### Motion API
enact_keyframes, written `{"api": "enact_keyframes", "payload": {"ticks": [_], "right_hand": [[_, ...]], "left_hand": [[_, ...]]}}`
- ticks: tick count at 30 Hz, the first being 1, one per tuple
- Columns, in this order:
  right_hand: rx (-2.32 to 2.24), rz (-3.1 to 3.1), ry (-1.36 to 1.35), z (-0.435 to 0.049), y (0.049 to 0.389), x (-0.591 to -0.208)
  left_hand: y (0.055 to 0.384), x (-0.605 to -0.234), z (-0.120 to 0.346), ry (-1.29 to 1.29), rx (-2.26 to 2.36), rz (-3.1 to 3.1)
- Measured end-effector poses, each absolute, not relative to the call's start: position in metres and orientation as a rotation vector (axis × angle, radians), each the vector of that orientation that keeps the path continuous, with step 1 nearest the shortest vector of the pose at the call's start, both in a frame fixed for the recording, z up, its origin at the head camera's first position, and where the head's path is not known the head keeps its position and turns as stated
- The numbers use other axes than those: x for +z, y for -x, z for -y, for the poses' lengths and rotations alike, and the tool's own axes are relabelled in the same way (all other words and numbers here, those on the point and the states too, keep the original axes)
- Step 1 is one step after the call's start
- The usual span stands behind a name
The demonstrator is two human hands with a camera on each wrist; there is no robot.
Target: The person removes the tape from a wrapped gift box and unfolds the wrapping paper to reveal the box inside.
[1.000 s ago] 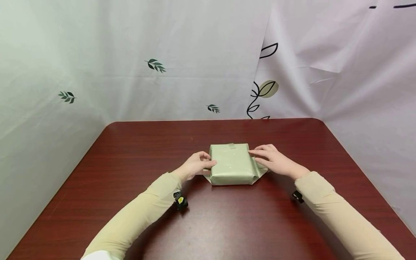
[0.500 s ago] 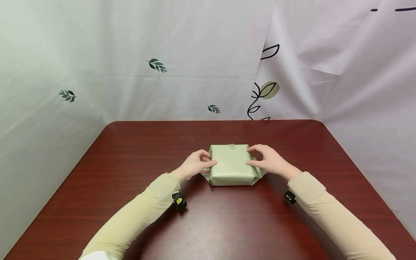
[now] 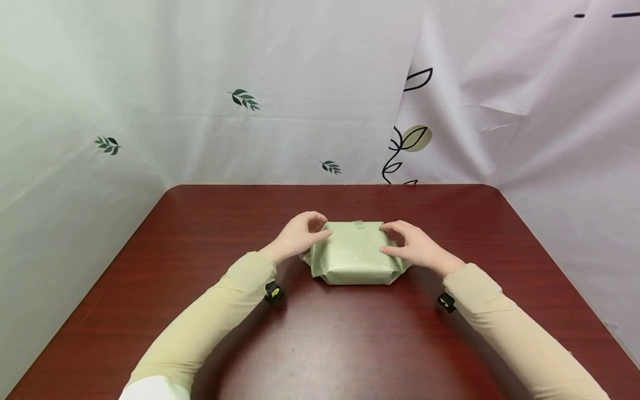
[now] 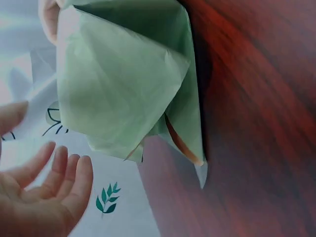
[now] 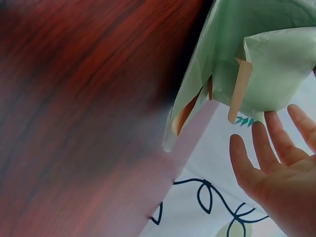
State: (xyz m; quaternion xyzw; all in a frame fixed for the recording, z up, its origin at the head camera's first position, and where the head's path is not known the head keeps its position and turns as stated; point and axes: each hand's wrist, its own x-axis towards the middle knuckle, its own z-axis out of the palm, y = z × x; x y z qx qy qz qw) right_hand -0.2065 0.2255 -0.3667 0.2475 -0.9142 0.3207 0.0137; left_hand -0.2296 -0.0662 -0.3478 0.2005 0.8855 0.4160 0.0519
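Note:
A package wrapped in pale green paper [image 3: 352, 253] lies on the table, its side folds sticking out loosely at both ends. At its left end is my left hand [image 3: 296, 236], thumb and fingers spread apart near the far left corner. In the left wrist view, that hand's fingertips [image 4: 85, 163] stand clear of the loose end flap [image 4: 121, 81]. My right hand [image 3: 420, 247] rests at the right end, thumb toward the top and fingers at the far right corner. The right wrist view shows its fingers [image 5: 276, 136] extended, a fingertip right at the paper flap [image 5: 284, 66].
The dark red wooden table [image 3: 340, 344] extends all around the package. A small piece of tape [image 3: 358, 224] is on the package's far top edge. White cloth with leaf prints [image 3: 300, 83] hangs behind and at the sides. Black wrist cameras [image 3: 273, 293] hang under both sleeves.
My left hand has slid away from me along the package's left end, and the left fold now bulges out. The right hand came in onto the right edge, its thumb and fingers parting.

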Motion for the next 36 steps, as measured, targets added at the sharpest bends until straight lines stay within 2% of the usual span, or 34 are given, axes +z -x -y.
{"api": "enact_keyframes", "payload": {"ticks": [6,10,16,36], "right_hand": [[1.061,2.846,-0.803,-0.226,0.207,-0.367],[1.073,2.855,-0.807,-0.225,0.207,-0.367],[1.055,2.849,-0.842,-0.225,0.207,-0.367],[0.860,2.862,-0.851,-0.222,0.194,-0.364]], "left_hand": [[0.230,-0.345,0.053,-0.943,0.972,-2.791],[0.230,-0.346,0.047,-1.025,0.783,-2.808],[0.231,-0.352,0.044,-1.083,0.627,-2.793],[0.229,-0.358,0.042,-1.098,0.686,-2.789]]}}
